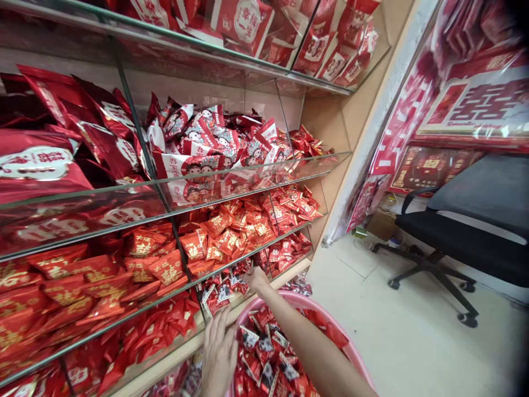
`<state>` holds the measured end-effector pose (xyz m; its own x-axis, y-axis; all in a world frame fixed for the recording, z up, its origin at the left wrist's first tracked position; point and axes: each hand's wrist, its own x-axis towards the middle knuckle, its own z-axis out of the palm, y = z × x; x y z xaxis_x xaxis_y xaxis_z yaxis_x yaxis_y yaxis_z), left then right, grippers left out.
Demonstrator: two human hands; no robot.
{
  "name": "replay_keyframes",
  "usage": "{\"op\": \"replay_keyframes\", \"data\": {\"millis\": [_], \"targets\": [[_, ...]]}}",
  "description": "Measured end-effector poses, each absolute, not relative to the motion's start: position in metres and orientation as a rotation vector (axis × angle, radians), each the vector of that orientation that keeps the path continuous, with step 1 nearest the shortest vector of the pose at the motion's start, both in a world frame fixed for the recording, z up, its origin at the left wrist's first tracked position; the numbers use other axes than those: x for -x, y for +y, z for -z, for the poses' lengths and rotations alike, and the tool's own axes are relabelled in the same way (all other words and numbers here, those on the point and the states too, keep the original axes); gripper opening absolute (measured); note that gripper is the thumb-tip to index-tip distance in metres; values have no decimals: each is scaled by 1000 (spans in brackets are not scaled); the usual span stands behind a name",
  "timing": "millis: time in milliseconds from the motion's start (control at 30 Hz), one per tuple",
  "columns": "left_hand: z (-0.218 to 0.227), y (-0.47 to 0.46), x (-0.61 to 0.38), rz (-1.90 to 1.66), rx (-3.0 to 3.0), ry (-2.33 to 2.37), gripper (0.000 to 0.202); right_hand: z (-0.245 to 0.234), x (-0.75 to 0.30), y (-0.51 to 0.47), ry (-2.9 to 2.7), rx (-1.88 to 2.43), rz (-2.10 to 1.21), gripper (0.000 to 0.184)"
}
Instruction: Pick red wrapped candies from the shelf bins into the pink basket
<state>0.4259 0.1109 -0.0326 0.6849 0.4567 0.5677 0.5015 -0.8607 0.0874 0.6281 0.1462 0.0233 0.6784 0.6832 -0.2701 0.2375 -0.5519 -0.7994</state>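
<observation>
My right hand [255, 277] reaches over a pink tub [306, 300] into the lowest glass shelf bin, its fingers buried among small red and white candy packets [223, 292]; the fingers are hidden. My left hand [217, 353] lies flat with fingers stretched out on the shelf's front edge, beside the tub, holding nothing. The tub is heaped with the same kind of small red packets [268, 353], and my right forearm crosses above them.
Glass shelves [248, 184] with dividers hold heaps of red sweet packets at several levels. A black office chair [463, 231] stands on the pale tiled floor at right. Red wedding decorations hang on the right wall [475, 105].
</observation>
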Motion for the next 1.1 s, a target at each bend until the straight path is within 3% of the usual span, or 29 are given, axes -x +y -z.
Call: {"op": "replay_keyframes", "data": {"millis": [300, 500, 1100], "targets": [[31, 109, -426, 896, 2849, -816, 36, -44, -630, 127, -695, 1843, -938, 11], [30, 107, -427, 931, 2899, -830, 25, -61, -641, 92, -697, 1668, -1047, 10], [14, 99, -431, 975, 3004, -920, 20, -55, -666, 36, -1009, 1532, -909, 5]]}}
